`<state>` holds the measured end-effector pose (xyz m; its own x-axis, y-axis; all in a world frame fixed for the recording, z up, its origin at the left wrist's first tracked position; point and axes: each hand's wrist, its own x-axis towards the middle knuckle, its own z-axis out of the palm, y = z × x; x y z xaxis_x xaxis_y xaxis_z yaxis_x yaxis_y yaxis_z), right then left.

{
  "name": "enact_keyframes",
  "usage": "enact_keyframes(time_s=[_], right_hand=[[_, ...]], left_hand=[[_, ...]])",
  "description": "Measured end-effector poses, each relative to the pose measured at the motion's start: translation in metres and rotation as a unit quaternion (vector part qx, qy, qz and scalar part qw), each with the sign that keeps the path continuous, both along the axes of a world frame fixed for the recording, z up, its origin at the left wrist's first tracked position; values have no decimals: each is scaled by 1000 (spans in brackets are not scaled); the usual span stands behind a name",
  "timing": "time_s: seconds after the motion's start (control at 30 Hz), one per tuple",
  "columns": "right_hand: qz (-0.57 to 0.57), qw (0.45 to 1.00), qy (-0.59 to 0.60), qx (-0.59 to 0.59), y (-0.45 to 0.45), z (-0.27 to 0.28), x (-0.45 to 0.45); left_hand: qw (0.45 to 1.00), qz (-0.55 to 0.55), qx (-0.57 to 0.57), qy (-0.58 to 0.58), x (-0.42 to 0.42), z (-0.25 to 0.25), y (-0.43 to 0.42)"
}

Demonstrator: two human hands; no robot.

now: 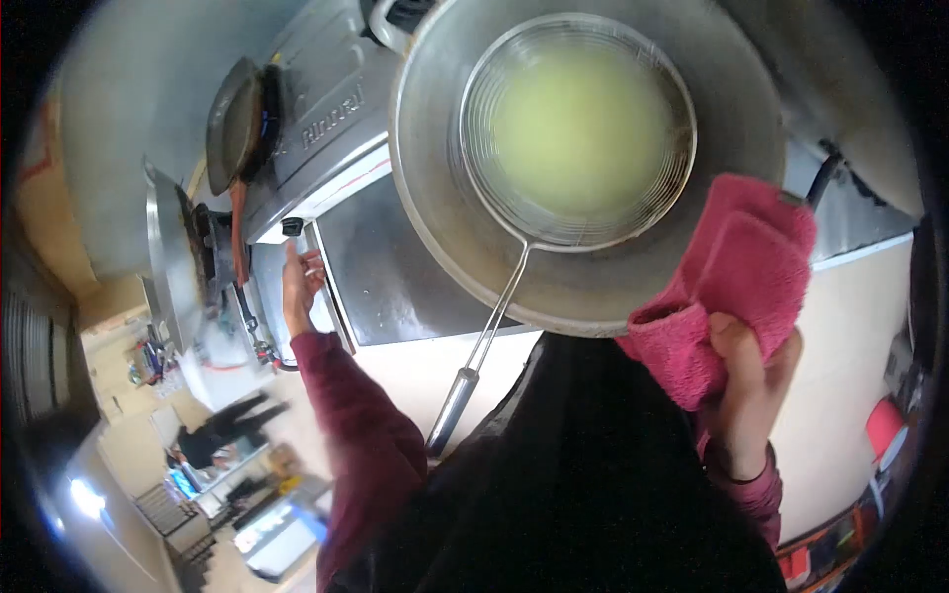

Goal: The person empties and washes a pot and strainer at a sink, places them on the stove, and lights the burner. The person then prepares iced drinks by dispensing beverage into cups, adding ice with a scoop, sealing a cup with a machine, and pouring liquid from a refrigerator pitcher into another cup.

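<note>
A large metal pan (440, 212) fills the upper middle of the view. Inside its rim lies a round wire strainer (529, 237) over pale yellow-green contents (581, 128); the strainer's handle (453, 410) sticks out over the pan's edge toward my body. My right hand (753, 381) grips a folded pink cloth (756, 262) against the pan's lower right rim. On the left, my left hand (301, 287) reaches up with fingers partly spread, just below a black stove knob (293, 226). Nothing shows in that hand.
A frying pan (235, 128) with a reddish handle sits on the stove (316, 109) at upper left. Another metal pan (170, 247) stands farther left. In the background is a person in dark clothes (222, 432). A red stool-like object (885, 427) is at far right.
</note>
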<state>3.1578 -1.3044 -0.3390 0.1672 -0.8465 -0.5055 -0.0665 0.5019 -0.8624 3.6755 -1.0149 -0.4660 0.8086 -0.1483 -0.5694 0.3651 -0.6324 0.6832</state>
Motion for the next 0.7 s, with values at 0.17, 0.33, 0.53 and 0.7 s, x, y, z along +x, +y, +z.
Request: enact_keyframes(time_s=[0.17,0.33,0.53,0.7], right_hand=[[97,986,-55,-125,3,6,-17],[202,963,-137,-116,18,5,-74],[323,921,-214,-41,63,14,-128],[485,849,-206,-28,122,18,-185]], left_hand=[[972,-215,-80,58,-210,110,-29],[949,-236,-187,97,-431,174,17],[922,-17,-362,137,-643,182,91],[914,134,-377,62,-800,178,135]])
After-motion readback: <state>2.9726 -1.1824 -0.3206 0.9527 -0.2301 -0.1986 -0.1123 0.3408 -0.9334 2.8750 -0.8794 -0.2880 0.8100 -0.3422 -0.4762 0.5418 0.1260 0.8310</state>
